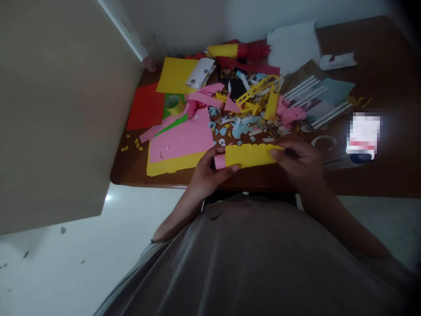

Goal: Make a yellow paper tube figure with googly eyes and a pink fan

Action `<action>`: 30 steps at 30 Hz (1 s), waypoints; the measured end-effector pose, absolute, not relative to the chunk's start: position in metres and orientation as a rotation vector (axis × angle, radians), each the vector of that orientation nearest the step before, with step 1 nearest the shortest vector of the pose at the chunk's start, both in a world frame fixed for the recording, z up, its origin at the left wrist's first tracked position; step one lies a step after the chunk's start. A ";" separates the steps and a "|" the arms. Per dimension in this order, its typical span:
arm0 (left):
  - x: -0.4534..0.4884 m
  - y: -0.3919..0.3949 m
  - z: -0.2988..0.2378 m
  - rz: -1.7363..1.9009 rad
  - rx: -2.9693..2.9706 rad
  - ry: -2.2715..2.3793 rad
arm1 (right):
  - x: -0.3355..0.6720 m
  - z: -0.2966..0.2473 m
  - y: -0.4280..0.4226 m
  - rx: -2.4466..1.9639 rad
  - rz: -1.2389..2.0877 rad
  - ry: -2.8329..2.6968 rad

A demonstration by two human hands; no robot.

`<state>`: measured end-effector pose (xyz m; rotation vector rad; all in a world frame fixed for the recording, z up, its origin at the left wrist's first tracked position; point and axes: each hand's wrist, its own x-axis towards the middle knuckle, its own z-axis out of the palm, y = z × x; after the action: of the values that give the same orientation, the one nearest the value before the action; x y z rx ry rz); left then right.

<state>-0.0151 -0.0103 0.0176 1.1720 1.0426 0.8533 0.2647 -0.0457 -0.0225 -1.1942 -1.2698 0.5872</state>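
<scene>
Holding a yellow paper strip [253,156] with a scalloped upper edge at the front of the brown wooden table [391,177]. Clamping the left hand [208,172] on its left end, along with a protruding pink paper piece [219,161], and the right hand [298,157] on its right end. Facing light-blue paper scraps [241,128] and, leftward, a flat pink paper sheet [184,137].

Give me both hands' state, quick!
Left hand: closed around the pink end of the scallop-edged yellow paper roll.
Right hand: closed on the roll's opposite end.
</scene>
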 end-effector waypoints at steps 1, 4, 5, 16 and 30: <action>-0.015 -0.011 0.019 0.850 1.166 1.037 | 0.265 -0.022 -0.046 -1.203 0.586 -1.256; -0.013 -0.011 0.020 0.855 1.163 1.014 | 0.264 -0.022 -0.046 -1.235 0.583 -1.218; -0.013 -0.011 0.020 0.862 1.174 1.002 | 0.264 -0.022 -0.046 -1.246 0.583 -1.213; -0.015 -0.011 0.005 0.958 1.326 0.983 | 0.257 -0.022 -0.047 -1.317 0.534 -1.219; -0.011 -0.008 0.000 1.045 1.395 1.034 | 0.249 -0.021 -0.052 -1.329 0.653 -1.110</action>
<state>-0.0111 -0.0076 -0.0002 1.3947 1.0340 1.0448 0.2488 -0.0523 -0.0210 -1.3287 -1.1096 0.6533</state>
